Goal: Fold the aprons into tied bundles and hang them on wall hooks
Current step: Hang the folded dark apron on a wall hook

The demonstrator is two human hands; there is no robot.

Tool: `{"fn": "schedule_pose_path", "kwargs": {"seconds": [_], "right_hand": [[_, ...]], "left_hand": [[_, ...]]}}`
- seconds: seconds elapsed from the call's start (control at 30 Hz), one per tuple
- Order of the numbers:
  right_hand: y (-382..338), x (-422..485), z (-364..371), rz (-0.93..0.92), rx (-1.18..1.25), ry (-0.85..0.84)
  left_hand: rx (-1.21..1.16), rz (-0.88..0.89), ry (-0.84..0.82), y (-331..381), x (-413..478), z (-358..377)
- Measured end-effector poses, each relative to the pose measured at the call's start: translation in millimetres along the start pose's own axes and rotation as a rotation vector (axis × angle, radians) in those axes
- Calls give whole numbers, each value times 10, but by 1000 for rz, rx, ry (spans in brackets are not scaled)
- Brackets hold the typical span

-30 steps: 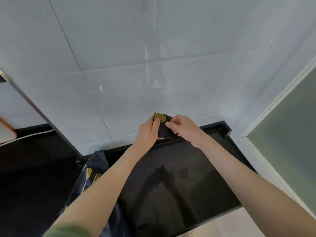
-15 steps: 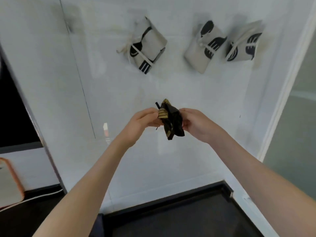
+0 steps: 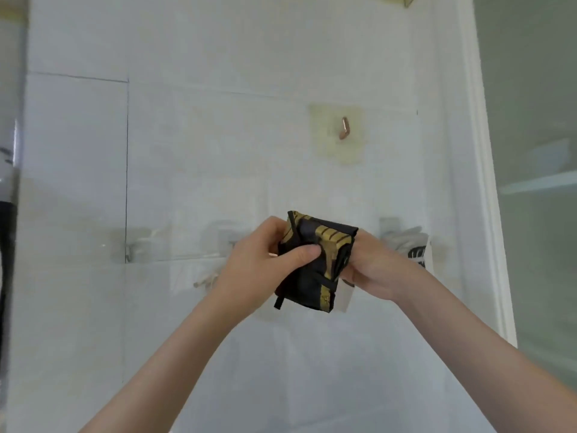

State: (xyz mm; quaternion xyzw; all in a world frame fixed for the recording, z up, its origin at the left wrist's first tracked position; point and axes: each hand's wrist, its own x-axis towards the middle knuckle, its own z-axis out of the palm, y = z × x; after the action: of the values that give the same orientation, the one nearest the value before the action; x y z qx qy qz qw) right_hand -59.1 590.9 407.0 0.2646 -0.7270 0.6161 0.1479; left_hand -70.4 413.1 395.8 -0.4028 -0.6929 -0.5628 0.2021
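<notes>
Left hand (image 3: 256, 264) and right hand (image 3: 371, 271) gripped the folded black-and-gold bundle (image 3: 315, 264) at centre frame, not yet hung, below a bare hook (image 3: 344, 128), while a pale bundle (image 3: 406, 242) hung just right.

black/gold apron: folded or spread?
Folded: the apron is a compact bundle gripped between left hand and right hand, strap end dangling below.

A glossy white tiled wall (image 3: 203, 135) fills most of the view, crossed by a thin dark vertical grout line (image 3: 127, 170). On the right a white moulded frame (image 3: 477, 182) borders a grey-green frosted glass pane (image 3: 530, 89). A pale horizontal band (image 3: 540, 182) shows through it, perhaps a shelf. A blurred dark vertical strip (image 3: 6, 276) runs along the left edge.
</notes>
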Motion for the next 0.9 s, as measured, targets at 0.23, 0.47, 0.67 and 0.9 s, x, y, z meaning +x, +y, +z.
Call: {"fn": "schedule_pose_path", "kwargs": {"seconds": [0.23, 0.47, 0.67, 0.9], "right_hand": [[-609, 480, -197, -211, -352, 97], [-835, 865, -679, -281, -451, 331], [-1118, 1328, -1255, -353, -619, 488], [-1195, 1885, -1530, -362, -661, 513]], "left_hand": [[-88, -21, 179, 379, 652, -68], [-150, -14, 150, 546, 1382, 150], [-109, 58, 185, 715, 2128, 398], [21, 67, 310, 587, 2673, 456]]}}
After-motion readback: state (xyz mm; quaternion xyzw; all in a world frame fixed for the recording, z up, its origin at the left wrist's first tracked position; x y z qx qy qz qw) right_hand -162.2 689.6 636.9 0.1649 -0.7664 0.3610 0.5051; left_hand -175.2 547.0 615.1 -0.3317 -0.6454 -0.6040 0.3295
